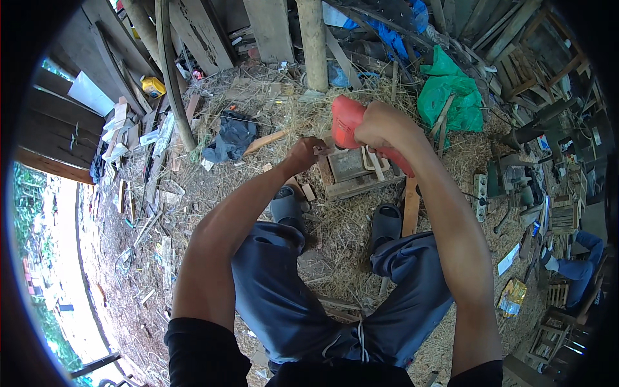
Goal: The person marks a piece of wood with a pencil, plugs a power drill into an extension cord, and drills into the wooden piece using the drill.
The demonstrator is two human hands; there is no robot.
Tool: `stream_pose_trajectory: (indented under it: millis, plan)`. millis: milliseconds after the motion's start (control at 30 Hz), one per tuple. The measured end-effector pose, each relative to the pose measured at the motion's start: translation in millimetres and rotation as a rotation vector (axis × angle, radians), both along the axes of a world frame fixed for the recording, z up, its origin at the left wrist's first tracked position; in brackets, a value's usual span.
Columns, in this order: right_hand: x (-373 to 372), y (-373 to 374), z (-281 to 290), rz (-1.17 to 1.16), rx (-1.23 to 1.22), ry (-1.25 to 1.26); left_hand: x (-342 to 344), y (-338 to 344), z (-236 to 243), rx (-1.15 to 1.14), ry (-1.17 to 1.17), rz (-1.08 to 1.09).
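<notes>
My right hand [377,129] is wrapped round a red power drill [347,122], whose lower end slants out below my fingers. Beside it, my left hand [304,152] is closed in a pinch at the left edge of a low wooden block assembly [348,166]. What those left fingers grip is too small to make out. The assembly rests on the ground between my feet and carries a grey slab on top. A pale wooden frame piece [374,162] lies at its right side, partly under my right hand. The drill's front is hidden from me.
Straw and shavings cover the ground. A black plastic bag [231,137] lies left, a green bag [451,100] right. A wooden post [313,45] stands ahead. A power strip [481,197] and a plank [411,206] lie to the right. Another person's leg [580,264] shows far right.
</notes>
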State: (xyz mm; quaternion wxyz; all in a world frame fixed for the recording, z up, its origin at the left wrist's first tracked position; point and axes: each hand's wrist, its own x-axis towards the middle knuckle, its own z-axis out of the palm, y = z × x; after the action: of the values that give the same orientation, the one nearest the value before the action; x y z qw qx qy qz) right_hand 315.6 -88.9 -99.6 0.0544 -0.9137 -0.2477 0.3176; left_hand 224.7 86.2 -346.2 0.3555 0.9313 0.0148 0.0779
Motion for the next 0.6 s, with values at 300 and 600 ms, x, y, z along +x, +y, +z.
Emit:
stream_pose_trajectory:
  millis: [300, 600]
  plan:
    - [3.9, 0.3, -7.5, -0.037, 0.014, -0.004, 3.9, 3.2, -6.5, 0.047, -0.008, -0.019]
    - [3.6, -3.1, -8.2, -0.021, 0.060, 0.014, -0.2, 0.9, -2.4, -0.016, -0.048, -0.011]
